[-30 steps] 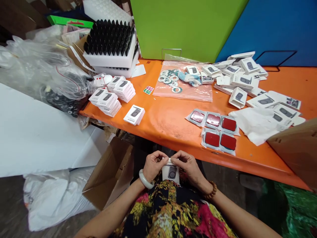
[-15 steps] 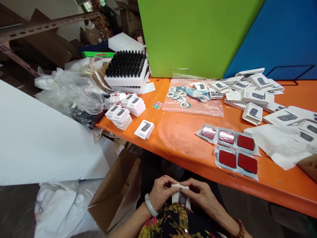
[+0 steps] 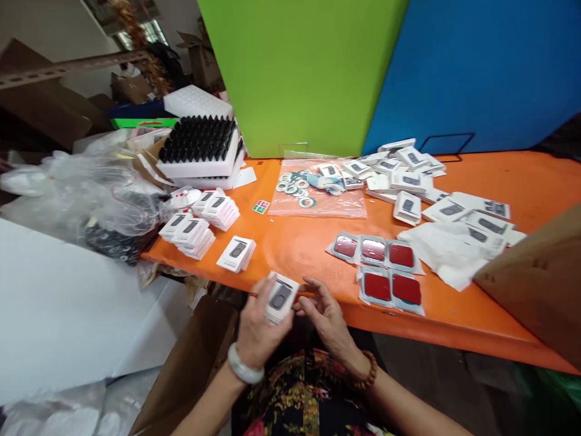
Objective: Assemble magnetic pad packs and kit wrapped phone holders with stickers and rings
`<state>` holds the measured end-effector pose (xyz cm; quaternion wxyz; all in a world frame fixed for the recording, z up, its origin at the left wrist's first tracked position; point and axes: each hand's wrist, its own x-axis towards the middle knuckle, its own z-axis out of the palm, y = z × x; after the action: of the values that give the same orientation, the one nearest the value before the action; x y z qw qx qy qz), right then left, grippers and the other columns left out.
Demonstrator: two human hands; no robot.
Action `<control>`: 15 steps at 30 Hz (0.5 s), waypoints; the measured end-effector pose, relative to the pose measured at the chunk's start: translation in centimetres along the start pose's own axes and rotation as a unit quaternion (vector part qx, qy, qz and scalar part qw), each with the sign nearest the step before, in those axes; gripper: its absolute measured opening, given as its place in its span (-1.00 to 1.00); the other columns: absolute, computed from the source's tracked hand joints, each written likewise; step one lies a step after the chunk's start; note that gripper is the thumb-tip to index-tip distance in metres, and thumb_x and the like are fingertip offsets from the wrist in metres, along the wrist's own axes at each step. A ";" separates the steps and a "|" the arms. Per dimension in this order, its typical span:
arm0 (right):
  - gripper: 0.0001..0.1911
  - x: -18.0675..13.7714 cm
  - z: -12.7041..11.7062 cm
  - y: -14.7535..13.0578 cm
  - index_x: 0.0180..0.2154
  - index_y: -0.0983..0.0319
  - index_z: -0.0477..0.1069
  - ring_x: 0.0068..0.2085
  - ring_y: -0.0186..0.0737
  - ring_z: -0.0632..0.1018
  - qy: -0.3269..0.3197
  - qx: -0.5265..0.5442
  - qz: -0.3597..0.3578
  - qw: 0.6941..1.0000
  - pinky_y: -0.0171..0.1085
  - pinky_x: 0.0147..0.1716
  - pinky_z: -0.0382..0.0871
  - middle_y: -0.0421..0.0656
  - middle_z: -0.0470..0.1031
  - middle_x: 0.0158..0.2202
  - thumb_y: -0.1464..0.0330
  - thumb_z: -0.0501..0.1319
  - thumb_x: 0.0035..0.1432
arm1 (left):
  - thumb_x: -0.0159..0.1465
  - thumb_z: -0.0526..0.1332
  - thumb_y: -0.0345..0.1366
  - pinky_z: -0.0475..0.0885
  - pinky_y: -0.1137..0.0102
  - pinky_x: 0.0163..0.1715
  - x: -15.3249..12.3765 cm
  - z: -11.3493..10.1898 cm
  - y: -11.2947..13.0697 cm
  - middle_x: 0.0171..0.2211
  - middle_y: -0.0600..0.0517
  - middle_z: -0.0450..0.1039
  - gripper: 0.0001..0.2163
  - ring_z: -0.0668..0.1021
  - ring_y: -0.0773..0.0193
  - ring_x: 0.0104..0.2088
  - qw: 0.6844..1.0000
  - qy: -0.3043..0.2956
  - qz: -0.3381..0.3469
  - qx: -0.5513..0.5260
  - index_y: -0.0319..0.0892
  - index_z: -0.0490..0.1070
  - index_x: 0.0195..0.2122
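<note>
- White product box, printed with a dark device, sits in our left hand in the head view, tilted, printed face up, above the near edge of the orange table.
- Our left fingers are closed around its left side and lower end; its right edge is outside that grip.
- Our right hand has thumb and fingers parted, loosely curled just beside that edge, with nothing visible held; we cannot tell whether a fingertip touches the box.
- Beyond our hands, bare tabletop gives us room between the short box stack at left and the red-faced pads at right.
- Farther back, the clear plastic bag bounds that room.
</note>
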<state>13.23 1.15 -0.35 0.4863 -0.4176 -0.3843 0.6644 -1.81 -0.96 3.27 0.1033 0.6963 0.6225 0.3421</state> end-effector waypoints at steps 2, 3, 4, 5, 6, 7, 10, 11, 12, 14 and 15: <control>-0.47 -0.1 -0.3 0.3 0.01 0.14 0.25 -0.30 -0.28 0.52 0.001 -0.020 -0.008 1.000 -0.24 -0.29 0.46 -0.11 0.40 -0.09 0.07 0.27 0.05 | 0.15 0.24 -0.21 0.31 0.22 0.13 2.6 -2.0 -1.4 0.11 -0.18 0.36 -0.45 0.45 0.02 0.07 0.997 0.035 -0.004 0.061 -0.21 0.24 0.17; -0.49 -0.2 -0.5 0.4 0.00 0.14 0.26 -0.30 -0.27 0.52 0.006 -0.032 -0.007 0.999 -0.24 -0.28 0.45 -0.10 0.40 -0.09 0.07 0.26 0.07 | 0.15 0.23 -0.19 0.31 0.22 0.11 4.1 -2.9 -2.2 0.10 -0.16 0.37 -0.46 0.48 0.02 0.03 0.994 0.050 -0.021 0.094 -0.21 0.26 0.16; -0.51 -0.3 -0.9 0.6 -0.02 0.16 0.28 -0.30 -0.27 0.52 0.013 -0.040 -0.003 0.999 -0.24 -0.29 0.45 -0.11 0.40 -0.12 0.07 0.25 0.07 | 0.15 0.23 -0.16 0.31 0.22 0.11 5.4 -3.6 -3.1 0.11 -0.15 0.37 -0.45 0.48 0.01 0.03 0.990 0.058 -0.041 0.122 -0.21 0.26 0.16; -0.52 -0.4 -1.3 0.8 -0.05 0.17 0.29 -0.31 -0.27 0.52 0.021 -0.045 0.002 0.999 -0.23 -0.30 0.45 -0.11 0.41 -0.15 0.07 0.25 0.06 | 0.15 0.21 -0.14 0.30 0.21 0.11 6.8 -4.2 -4.0 0.11 -0.15 0.37 -0.44 0.46 -0.01 0.05 0.986 0.058 -0.057 0.146 -0.22 0.25 0.17; -0.52 -0.5 -1.6 1.0 -0.07 0.18 0.30 -0.33 -0.26 0.52 0.029 -0.047 0.009 0.998 -0.23 -0.31 0.45 -0.12 0.42 -0.19 0.06 0.26 0.05 | 0.15 0.20 -0.12 0.29 0.20 0.11 7.9 -4.5 -4.9 0.12 -0.14 0.37 -0.42 0.46 -0.02 0.05 0.981 0.048 -0.079 0.168 -0.22 0.23 0.18; -0.53 -0.7 -2.1 1.1 -0.10 0.19 0.31 -0.35 -0.27 0.51 0.037 -0.048 0.014 0.998 -0.23 -0.32 0.45 -0.13 0.43 -0.21 0.05 0.27 0.03 | 0.15 0.19 -0.11 0.29 0.19 0.10 8.9 -4.7 -5.8 0.12 -0.13 0.37 -0.41 0.45 -0.03 0.05 0.977 0.034 -0.099 0.188 -0.22 0.22 0.19; -0.59 -0.9 -3.3 1.1 -0.19 0.19 0.35 -0.38 -0.27 0.50 0.053 -0.060 0.014 0.997 -0.23 -0.34 0.44 -0.14 0.44 -0.24 0.06 0.27 0.03 | 0.17 0.12 -0.11 0.31 0.16 0.06 10.9 -4.6 -7.6 0.11 -0.18 0.37 -0.40 0.45 -0.08 0.05 0.963 -0.048 -0.149 0.220 -0.27 0.20 0.21; -0.62 -1.0 -3.6 0.9 -0.22 0.19 0.36 -0.38 -0.27 0.50 0.058 -0.066 0.010 0.996 -0.23 -0.34 0.44 -0.15 0.44 -0.26 0.07 0.26 0.04 | 0.17 0.11 -0.09 0.33 0.15 0.04 11.2 -4.4 -8.0 0.10 -0.21 0.37 -0.39 0.45 -0.10 0.05 0.958 -0.076 -0.160 0.225 -0.28 0.18 0.22; -0.64 -1.0 -4.0 0.7 -0.24 0.19 0.37 -0.38 -0.27 0.50 0.064 -0.072 0.003 0.995 -0.24 -0.35 0.44 -0.16 0.44 -0.27 0.07 0.26 0.04 | 0.17 0.10 -0.05 0.35 0.14 0.01 11.5 -4.3 -8.4 0.09 -0.23 0.37 -0.36 0.46 -0.11 0.04 0.954 -0.101 -0.166 0.229 -0.29 0.15 0.24; -0.66 -0.7 -4.9 0.2 -0.26 0.19 0.38 -0.40 -0.27 0.49 0.079 -0.081 -0.013 0.993 -0.24 -0.36 0.44 -0.17 0.44 -0.31 0.08 0.26 0.04 | 0.15 0.11 0.04 0.39 0.12 -0.07 12.0 -4.3 -8.9 0.05 -0.27 0.39 -0.27 0.47 -0.16 0.01 0.947 -0.138 -0.168 0.238 -0.28 0.07 0.27; -0.66 -0.5 -5.5 -0.2 -0.26 0.19 0.38 -0.41 -0.27 0.49 0.085 -0.089 -0.022 0.992 -0.24 -0.36 0.44 -0.17 0.45 -0.31 0.08 0.26 0.04 | 0.14 0.11 0.07 0.39 0.11 -0.09 12.2 -4.3 -9.1 0.03 -0.27 0.40 -0.24 0.48 -0.17 0.00 0.943 -0.152 -0.166 0.244 -0.26 0.05 0.28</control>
<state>18.43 1.29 -2.06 0.4926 -0.5052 -0.4086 0.5789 -11.79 11.15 5.55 0.0793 0.6311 0.7701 0.0477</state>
